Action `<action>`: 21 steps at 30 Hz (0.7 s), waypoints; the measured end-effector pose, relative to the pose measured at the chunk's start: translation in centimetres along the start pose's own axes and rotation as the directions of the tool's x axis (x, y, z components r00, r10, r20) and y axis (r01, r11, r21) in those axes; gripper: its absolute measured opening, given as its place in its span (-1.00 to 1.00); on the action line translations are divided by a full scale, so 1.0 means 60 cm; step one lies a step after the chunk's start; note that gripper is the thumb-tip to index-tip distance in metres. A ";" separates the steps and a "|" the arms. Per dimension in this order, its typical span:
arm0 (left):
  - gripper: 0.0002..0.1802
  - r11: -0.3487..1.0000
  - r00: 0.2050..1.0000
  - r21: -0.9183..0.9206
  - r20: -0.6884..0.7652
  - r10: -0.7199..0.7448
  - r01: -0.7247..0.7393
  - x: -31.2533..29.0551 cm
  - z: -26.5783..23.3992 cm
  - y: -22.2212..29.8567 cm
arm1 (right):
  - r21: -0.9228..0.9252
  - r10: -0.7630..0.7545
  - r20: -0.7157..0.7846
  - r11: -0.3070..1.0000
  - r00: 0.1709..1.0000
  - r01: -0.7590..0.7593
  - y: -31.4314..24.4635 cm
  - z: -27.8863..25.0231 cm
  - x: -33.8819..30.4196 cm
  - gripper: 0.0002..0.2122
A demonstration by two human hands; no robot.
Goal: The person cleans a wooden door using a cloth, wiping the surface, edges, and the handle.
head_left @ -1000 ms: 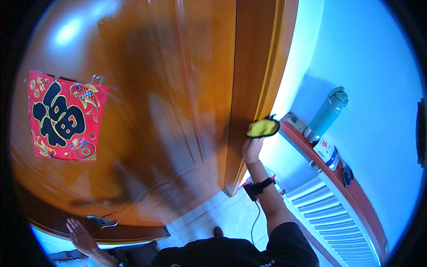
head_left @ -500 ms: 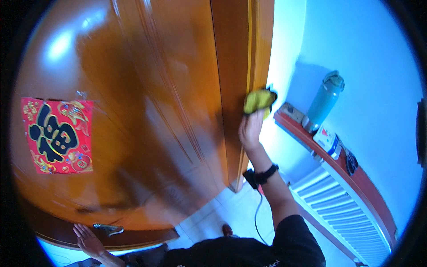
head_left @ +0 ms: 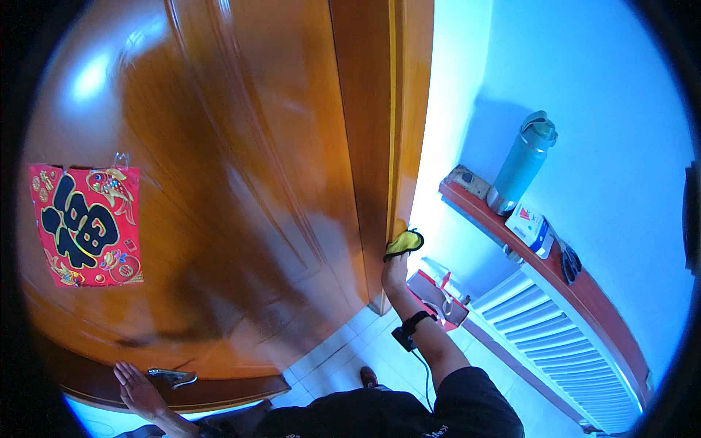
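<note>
My right hand (head_left: 395,273) holds a yellow cloth with dark edging (head_left: 405,244) against the wooden door frame (head_left: 401,146). The cloth hides most of its fingers. A strap with a small black box circles that wrist, and a cable hangs from it. At the lower left, my left hand (head_left: 139,392) is open, fingers stretched out, beside the metal door handle (head_left: 174,377) near the edge of the brown wooden door (head_left: 241,219). Whether its palm touches the door I cannot tell. A red paper decoration with a black character (head_left: 86,226) is fixed to the door.
Right of the frame, a red-brown ledge (head_left: 584,292) over a white radiator (head_left: 562,350) carries a teal bottle (head_left: 524,162), a small white-and-blue box (head_left: 529,230), a dark item (head_left: 569,263) and a small grey object (head_left: 467,181). Below stands a red gift bag (head_left: 438,298) on the tiled floor.
My right hand has moved down the door frame with the yellow cloth, uncovering the red bag behind the arm. My left hand stays by the handle. The view has shifted slightly.
</note>
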State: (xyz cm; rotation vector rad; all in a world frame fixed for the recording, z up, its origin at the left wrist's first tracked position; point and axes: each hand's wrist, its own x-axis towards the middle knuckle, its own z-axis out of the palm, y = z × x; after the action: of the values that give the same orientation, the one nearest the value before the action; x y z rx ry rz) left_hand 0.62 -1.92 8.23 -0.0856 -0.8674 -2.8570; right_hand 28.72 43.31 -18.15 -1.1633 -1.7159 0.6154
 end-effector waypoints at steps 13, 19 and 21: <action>-0.44 0.999 0.998 -0.009 -0.050 0.045 -0.046 -0.009 -0.015 0.005 | -0.136 -0.585 -0.426 0.795 0.690 0.591 -0.366 -0.163 0.285 -0.60; -0.44 0.997 0.995 0.019 -0.068 0.073 -0.071 -0.025 -0.003 0.026 | -0.046 -0.499 -0.295 0.859 0.815 0.509 -0.212 -0.094 0.200 -0.57; -0.44 0.997 0.996 0.033 -0.060 0.073 -0.071 -0.023 -0.007 0.040 | 0.027 -0.369 -0.188 0.924 0.910 0.380 -0.126 -0.049 0.128 -0.61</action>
State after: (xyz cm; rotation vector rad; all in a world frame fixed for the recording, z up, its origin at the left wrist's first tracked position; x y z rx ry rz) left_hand 2.37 -3.97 9.04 -0.0257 -0.8769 -2.7632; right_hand 27.32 46.72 -7.60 -0.7861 -1.6908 0.3141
